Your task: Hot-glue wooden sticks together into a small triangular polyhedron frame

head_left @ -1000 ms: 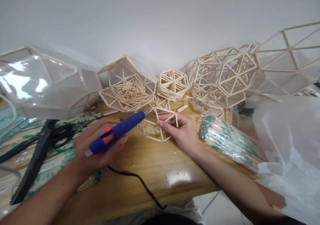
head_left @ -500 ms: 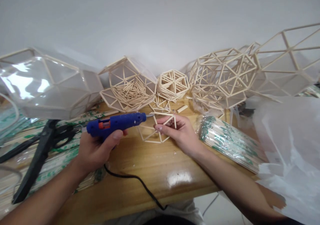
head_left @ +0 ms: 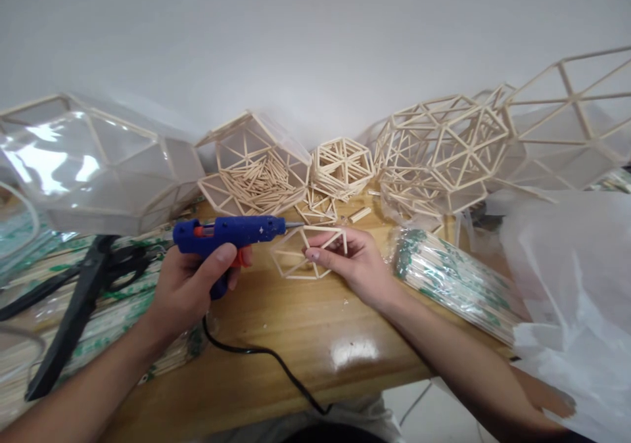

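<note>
Gluing, prob.: L hand (head_left: 186, 288) grips glue gun (head_left: 246, 230), R hand (head_left: 362, 262) finger-pinches stick frame (head_left: 314, 269); next move needs steady nozzle (head_left: 294, 224) nr. joint (head_left: 302, 229).

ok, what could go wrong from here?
1. Burn: the left hand aims the blue plastic glue gun; its thin metal nozzle points close to the right hand, so a slip could burn it if hot.
2. Skew: the open pale-wood stick frame is lightly built and pinched in the right hand; a nudge might twist it.
3. Snag: the thin black cord reaches the glossy brown wooden table's front edge and could catch.
</note>
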A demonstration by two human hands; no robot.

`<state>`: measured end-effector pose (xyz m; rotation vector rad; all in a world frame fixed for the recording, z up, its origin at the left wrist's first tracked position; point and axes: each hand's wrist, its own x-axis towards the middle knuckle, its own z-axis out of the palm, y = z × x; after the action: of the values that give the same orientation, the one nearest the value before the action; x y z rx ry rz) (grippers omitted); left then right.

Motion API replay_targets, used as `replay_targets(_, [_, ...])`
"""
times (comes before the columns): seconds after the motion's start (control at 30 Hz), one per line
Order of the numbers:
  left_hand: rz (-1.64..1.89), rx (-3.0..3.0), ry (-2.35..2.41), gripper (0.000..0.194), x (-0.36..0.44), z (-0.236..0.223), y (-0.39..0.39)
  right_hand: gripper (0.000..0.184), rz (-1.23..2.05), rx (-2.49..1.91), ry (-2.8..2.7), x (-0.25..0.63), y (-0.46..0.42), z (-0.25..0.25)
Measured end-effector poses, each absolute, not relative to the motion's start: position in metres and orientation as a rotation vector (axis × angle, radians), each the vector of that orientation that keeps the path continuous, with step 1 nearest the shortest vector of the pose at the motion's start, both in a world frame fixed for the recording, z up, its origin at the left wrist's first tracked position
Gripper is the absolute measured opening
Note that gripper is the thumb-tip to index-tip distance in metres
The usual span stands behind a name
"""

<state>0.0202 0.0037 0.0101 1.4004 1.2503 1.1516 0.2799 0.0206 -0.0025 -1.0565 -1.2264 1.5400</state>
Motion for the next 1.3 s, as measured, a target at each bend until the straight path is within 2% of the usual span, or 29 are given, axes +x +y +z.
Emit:
replay_targets(0.23, [1.144,1.371,1.245,0.048,0.0217,0.0088,0.0039,0.022,1.549,-1.037,-1.222,0.2805,0.0207,-0.0028])
replay_targets(0.6, [1.195,1.43,1.139,0.037,0.0218,0.0101,0.0065,0.013,1.564,-1.032,-1.193,0.28,0.0208,-0.0021])
replay_targets(1.3, [1.204,1.434,1.204,0.04,0.0219,0.0096,0.0055,0.023,1.572,-1.052,-1.207,0.2803,0.0205,-0.0019])
